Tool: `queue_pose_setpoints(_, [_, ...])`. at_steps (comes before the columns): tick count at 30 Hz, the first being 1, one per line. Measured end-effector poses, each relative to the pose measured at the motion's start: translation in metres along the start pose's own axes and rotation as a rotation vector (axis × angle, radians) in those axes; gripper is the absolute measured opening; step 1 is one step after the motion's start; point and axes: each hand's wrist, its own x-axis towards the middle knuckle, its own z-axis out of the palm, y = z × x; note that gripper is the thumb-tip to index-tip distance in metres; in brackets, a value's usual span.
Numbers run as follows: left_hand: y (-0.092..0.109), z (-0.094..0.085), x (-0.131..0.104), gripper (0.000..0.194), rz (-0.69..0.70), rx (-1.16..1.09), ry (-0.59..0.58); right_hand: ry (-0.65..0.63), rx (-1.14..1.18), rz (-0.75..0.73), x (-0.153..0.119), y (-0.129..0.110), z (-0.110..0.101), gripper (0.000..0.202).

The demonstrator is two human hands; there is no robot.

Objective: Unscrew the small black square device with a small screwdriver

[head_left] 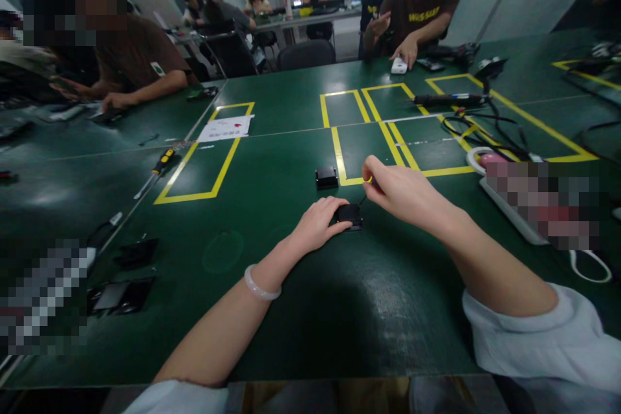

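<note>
A small black box-like part (350, 215) lies on the green table (301, 317). My left hand (320, 220) grips it from the left, thumb along the near side and fingers over the far side. Pinched in my right hand (395, 187) is a small screwdriver (361, 201); its thin dark shaft slants down to the right side of the part, and most of the handle is hidden by my fingers. Whether the tip touches a screw is too small to tell. A similar black part (326, 177) sits just beyond my left hand, apart from both hands.
Yellow tape outlines (228, 171) mark the table. At left lie a yellow-and-black screwdriver (162, 163) and dark flat pieces (121, 294). To the right are a black pen-shaped tool (449, 100), tangled cables (485, 126) and a blurred tray (514, 210). Co-workers sit across the table.
</note>
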Motion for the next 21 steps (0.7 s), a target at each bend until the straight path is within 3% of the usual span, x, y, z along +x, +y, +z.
queue_pose_setpoints(6, [-0.0002,0.0001,0.0003,0.035,-0.002,0.006,-0.002,0.001,-0.061,0.04,0.0024,-0.0021,0.0019,0.025])
queue_pose_setpoints(17, [0.0015,-0.0014,0.0001,0.035,0.002,0.003,-0.007,-0.014,0.036,-0.028,0.0016,0.005,0.0024,0.013])
queue_pose_setpoints(21, [0.0007,-0.0007,0.0001,0.035,-0.001,0.006,0.0,0.0,0.001,0.018,0.0023,0.0015,0.0014,0.019])
